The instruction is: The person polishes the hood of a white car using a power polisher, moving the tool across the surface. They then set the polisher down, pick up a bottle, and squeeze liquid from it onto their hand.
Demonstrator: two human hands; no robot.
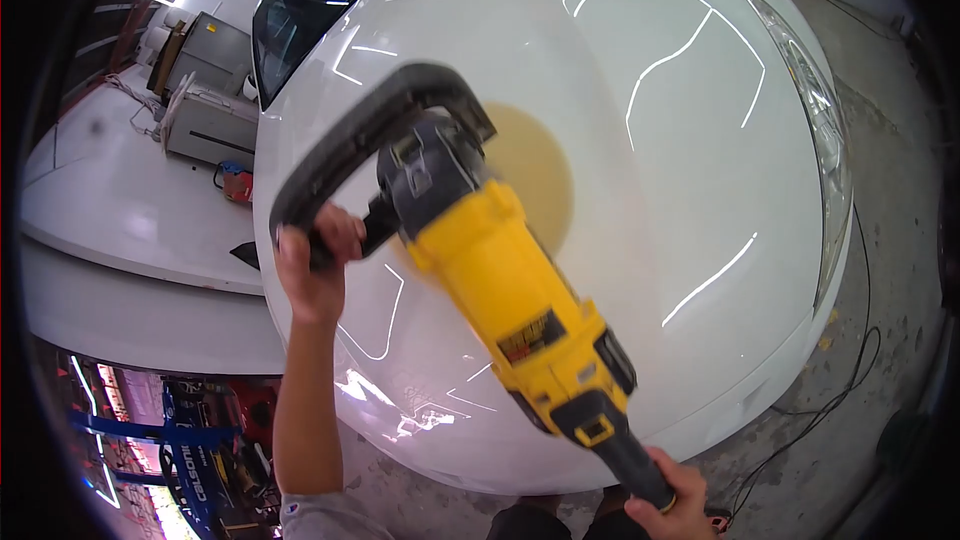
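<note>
A yellow and black polisher (490,270) lies diagonally across the middle of the head view, over the white car hood (690,190). Its round yellowish pad (540,175) shows partly from under the black head and looks flat against the paint. My left hand (320,260) is closed around the lower end of the black curved front handle (375,120). At the bottom right, my right hand (680,500) grips the rear end of the tool's black body. The underside of the pad is hidden.
A headlight (810,110) edges the hood at right. The dark windshield (310,0) is at upper left. Black cords (850,380) trail over the concrete floor. Cabinets (205,130) and a red item (235,183) stand at left, with a blue frame (190,450) at lower left.
</note>
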